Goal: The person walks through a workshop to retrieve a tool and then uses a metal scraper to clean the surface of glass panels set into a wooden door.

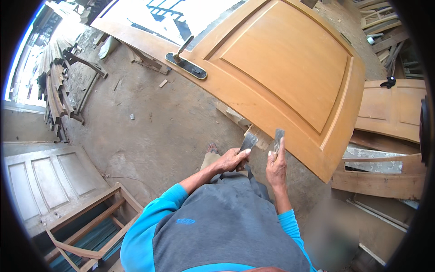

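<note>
My left hand [233,159] is closed around a putty knife [248,141], whose broad grey blade points up and away from me. In my right hand [277,168] is a scraper blade [278,138], a flat, stained metal piece, with the index finger laid along it. Both hands are in front of my body, short of the near edge of an orange-brown wooden door [253,111]. The door lies raised on supports and has a large raised panel. A dark lever handle with its plate [186,66] is fitted near the door's edge. Neither blade visibly touches the door.
Wooden supports [260,137] show under the door. At left lie a pale panelled door [43,181] and a wooden frame [97,213]. Long timber pieces [56,86] are piled at upper left. More door panels [380,174] stack at right, with scrap wood [385,38] beyond.
</note>
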{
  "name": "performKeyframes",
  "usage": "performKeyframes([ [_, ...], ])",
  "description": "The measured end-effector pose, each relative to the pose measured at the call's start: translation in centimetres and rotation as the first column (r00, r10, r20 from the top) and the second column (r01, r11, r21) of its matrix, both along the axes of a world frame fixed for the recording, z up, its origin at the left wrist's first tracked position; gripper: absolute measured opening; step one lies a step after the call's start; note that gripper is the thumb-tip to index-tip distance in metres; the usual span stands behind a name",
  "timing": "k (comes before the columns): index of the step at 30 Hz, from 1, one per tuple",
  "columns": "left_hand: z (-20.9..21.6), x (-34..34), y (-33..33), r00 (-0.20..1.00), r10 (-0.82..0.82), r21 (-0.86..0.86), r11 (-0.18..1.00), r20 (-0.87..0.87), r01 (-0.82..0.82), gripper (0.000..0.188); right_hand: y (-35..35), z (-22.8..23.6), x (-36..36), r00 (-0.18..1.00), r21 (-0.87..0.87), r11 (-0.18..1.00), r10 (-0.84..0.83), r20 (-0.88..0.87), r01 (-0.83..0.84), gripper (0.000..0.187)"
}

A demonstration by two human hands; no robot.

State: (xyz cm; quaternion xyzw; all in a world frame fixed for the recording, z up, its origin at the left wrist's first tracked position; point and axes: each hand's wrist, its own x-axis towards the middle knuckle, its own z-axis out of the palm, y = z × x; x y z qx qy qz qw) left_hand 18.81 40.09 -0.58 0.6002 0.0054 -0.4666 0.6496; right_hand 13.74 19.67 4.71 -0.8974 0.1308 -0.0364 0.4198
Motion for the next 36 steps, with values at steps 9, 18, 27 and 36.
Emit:
performKeyframes([
  [9, -0.8, -3.0, 0.5, 0.992, 0.108, 0.323, 0.938, 0.066, -0.123, 0.058, -0.3, -0.2, -0.2, 0.99, 0.137, 0.985, 0.087, 0.11, -0.102, 0.064],
  [18, -2.2, -3.6, 5.9, 0.981, 0.18, 0.409, 0.891, 0.079, -0.196, 0.045, 1.5, -0.8, 2.6, 0.997, -0.001, 0.998, 0.06, 0.049, -0.06, 0.058],
  [27, -4.4, -0.3, 21.3, 0.855, 0.499, 0.389, 0.766, 0.143, -0.512, 0.033, 10.3, -0.4, 8.5, 0.994, -0.039, 0.998, 0.056, 0.09, -0.053, 0.06],
  [36, -4.0, 7.8, 33.9, 0.648, 0.733, 0.072, 0.649, 0.208, -0.757, 0.023, 19.8, 0.5, 15.6, 0.934, 0.099, 0.989, -0.138, 0.33, 0.111, 0.059],
])
